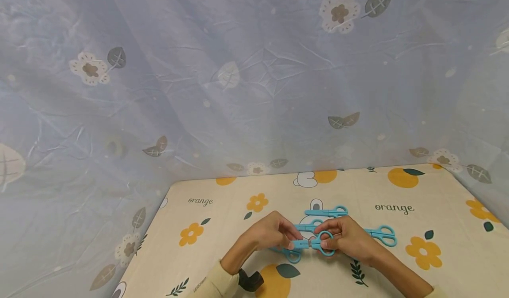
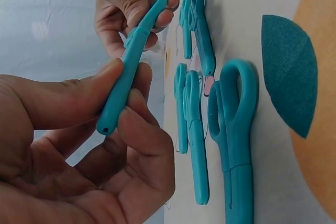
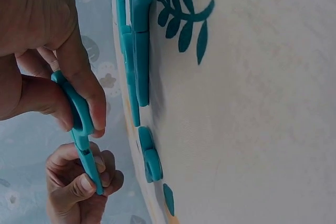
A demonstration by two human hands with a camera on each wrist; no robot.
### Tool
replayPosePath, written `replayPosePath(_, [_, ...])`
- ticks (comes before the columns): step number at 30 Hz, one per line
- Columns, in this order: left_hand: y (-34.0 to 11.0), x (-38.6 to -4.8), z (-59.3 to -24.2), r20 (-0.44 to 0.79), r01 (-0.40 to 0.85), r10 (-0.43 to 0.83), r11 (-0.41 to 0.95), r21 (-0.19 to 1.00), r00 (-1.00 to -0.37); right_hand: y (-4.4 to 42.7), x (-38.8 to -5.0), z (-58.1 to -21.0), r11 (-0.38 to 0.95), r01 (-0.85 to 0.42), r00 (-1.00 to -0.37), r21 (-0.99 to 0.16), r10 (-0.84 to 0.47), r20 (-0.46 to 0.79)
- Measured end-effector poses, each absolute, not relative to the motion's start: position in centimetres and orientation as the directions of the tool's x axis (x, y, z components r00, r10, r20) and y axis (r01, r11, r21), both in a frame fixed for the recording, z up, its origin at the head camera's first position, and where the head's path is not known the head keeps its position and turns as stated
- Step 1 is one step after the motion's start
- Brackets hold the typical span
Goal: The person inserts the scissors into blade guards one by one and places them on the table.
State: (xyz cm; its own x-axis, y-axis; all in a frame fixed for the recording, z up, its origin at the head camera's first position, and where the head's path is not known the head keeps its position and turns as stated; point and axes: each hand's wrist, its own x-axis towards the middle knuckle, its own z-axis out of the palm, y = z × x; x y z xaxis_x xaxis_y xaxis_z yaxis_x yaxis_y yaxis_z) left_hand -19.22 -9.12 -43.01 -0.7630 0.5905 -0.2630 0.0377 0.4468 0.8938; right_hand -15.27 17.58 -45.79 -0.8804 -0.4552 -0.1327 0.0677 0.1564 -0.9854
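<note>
Both hands hold one pair of light-blue scissors (image 1: 316, 241) just above the table, blades toward the left. My left hand (image 1: 273, 231) pinches the blue blade cover between thumb and fingers. The right hand (image 1: 350, 237) grips the finger loops with its thumb and fingers. A small greyish spot shows between cover and loops in the head view, too small to make out. Under and around the hands lie several similar scissors: one pair (image 1: 326, 212) behind, another (image 1: 383, 235) to the right, and one (image 2: 239, 129) nearest the left wrist camera, partly cut off.
A cream tablecloth (image 1: 222, 214) printed with oranges, flowers and leaves covers the table. Pale blue patterned curtains (image 1: 254, 90) stand behind it and at both sides. A black device (image 1: 251, 281) sits by the left wrist.
</note>
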Motion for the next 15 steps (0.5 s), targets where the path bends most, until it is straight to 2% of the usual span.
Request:
replayPosePath(7, [-9.03, -19.18, -43.02, -0.231, 0.078, 0.598, 0.444, 0.892, -0.767, 17.62, -15.40, -45.85, 0.132, 0.101, -0.867, -0.986, -0.474, -0.152])
replayPosePath(15, [-9.04, -19.26, -42.95, -0.277, 0.022, 0.565, 0.464, 0.886, -0.777, 17.20, -15.33, -46.01, 0.175, 0.042, -0.895, -0.984, -0.431, -0.115])
